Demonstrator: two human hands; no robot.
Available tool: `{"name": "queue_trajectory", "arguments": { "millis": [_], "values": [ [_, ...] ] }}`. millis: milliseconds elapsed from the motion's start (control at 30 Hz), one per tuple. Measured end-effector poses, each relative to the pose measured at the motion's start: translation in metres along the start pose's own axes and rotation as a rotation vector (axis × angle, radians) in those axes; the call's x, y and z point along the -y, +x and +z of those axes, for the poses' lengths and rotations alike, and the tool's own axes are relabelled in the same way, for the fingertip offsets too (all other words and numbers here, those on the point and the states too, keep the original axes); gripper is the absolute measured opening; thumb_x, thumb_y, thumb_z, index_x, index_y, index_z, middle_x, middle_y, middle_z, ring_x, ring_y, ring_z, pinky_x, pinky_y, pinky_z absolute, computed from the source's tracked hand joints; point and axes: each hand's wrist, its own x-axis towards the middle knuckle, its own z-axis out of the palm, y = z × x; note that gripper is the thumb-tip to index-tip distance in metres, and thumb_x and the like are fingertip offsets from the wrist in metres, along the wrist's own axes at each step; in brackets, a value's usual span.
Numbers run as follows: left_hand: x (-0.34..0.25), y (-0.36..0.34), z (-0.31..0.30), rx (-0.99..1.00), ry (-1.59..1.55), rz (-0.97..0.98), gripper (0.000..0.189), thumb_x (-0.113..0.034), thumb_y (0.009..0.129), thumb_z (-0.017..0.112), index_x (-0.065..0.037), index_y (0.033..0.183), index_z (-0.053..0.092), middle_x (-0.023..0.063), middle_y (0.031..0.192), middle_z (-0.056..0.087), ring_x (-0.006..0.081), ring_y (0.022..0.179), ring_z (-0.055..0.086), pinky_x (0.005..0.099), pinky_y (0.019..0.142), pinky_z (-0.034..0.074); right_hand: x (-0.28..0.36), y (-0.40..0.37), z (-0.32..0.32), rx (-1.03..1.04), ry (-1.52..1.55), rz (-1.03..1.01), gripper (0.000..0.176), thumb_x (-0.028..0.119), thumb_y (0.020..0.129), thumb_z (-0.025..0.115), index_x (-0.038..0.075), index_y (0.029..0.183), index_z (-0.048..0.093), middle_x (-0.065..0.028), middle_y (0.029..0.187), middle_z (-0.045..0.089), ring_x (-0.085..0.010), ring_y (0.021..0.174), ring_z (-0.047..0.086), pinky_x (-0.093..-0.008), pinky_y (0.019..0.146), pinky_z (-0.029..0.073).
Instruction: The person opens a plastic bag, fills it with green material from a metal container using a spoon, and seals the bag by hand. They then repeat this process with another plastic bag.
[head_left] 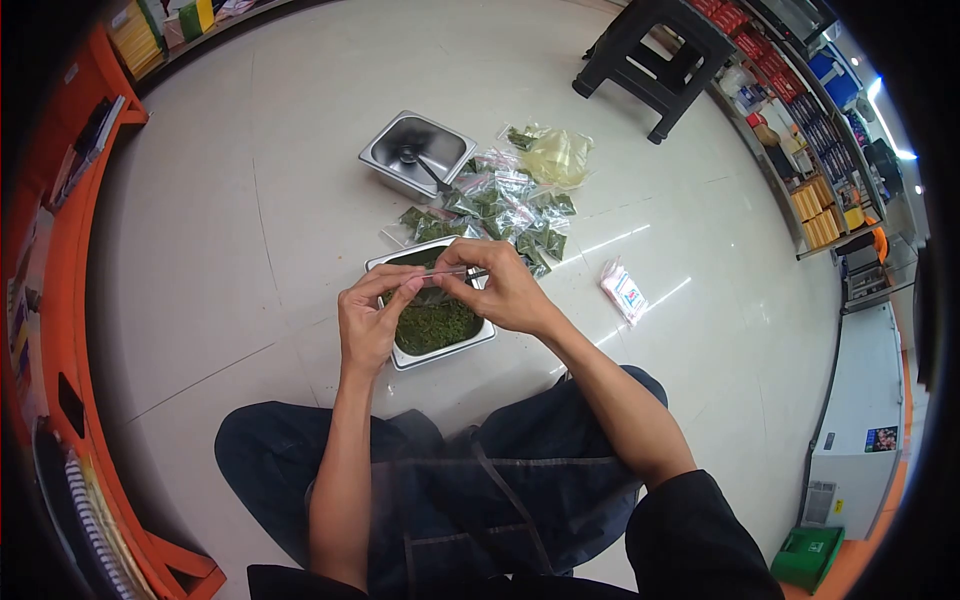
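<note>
Above a metal tray [403, 358] of chopped green leaves, both hands pinch the top edge of a small clear plastic bag [440, 272]. My left hand [375, 312] grips its left end between thumb and fingers. At its right end, my right hand [500, 285] is closed on the bag, with a dark thin thing partly showing beside the fingers. Behind the tray lies a pile of clear bags [500, 200] with green leaves inside. A second metal tray [388, 172] holds a black-handled spoon [428, 168]. What the pinched bag contains is hard to see.
A yellowish plastic bag [560, 158] lies by the pile. To the right is a pack of bags [624, 291] on the tiled floor. A black stool [655, 75] stands at the back right. Orange shelving [95, 330] runs along the left; stocked shelves [800, 150] line the right.
</note>
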Motion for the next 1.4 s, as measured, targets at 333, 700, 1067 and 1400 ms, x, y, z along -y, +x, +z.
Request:
{"name": "queue_trajectory", "arguments": {
  "millis": [333,700,1067,1400],
  "values": [
    [-0.002,0.0,0.0,-0.024,-0.03,-0.043,0.014,-0.008,0.093,0.07,0.001,0.101,0.077,0.011,0.101,0.073,0.0159,0.096,0.065,0.0294,0.091,0.048,-0.014,0.0,-0.008,0.028,0.167,0.201,0.015,0.013,0.089,0.074,-0.001,0.094,0.072,-0.0066,0.092,0.07,-0.0143,0.084,0.065,-0.0312,0.076,0.052],
    [-0.008,-0.001,0.009,0.02,-0.203,-0.17,0.014,-0.003,0.088,0.075,0.003,0.1,0.073,0.0096,0.102,0.072,0.0141,0.094,0.065,0.0272,0.089,0.05,-0.009,-0.001,-0.014,0.124,0.255,0.253,0.014,0.011,0.091,0.074,-0.003,0.09,0.07,-0.004,0.091,0.066,-0.0099,0.088,0.062,-0.0274,0.079,0.052],
    [0.003,0.0,0.001,0.043,-0.145,-0.129,0.016,-0.002,0.089,0.073,0.001,0.104,0.07,0.0114,0.109,0.069,0.0157,0.102,0.063,0.0296,0.092,0.048,-0.014,0.001,-0.013,0.117,0.31,0.238,0.007,0.007,0.09,0.072,0.001,0.091,0.069,-0.0019,0.083,0.068,-0.0074,0.081,0.062,-0.0248,0.077,0.051],
    [-0.003,0.003,0.007,-0.051,-0.136,-0.2,0.077,-0.02,0.088,0.08,-0.008,0.151,0.038,0.0139,0.136,0.056,0.0189,0.116,0.06,0.0306,0.095,0.048,-0.09,0.011,-0.085,-0.352,0.164,0.541,0.034,0.01,0.087,0.07,-0.012,0.112,0.067,-0.0148,0.096,0.074,-0.0204,0.084,0.072,-0.0327,0.073,0.058]
  ]
}}
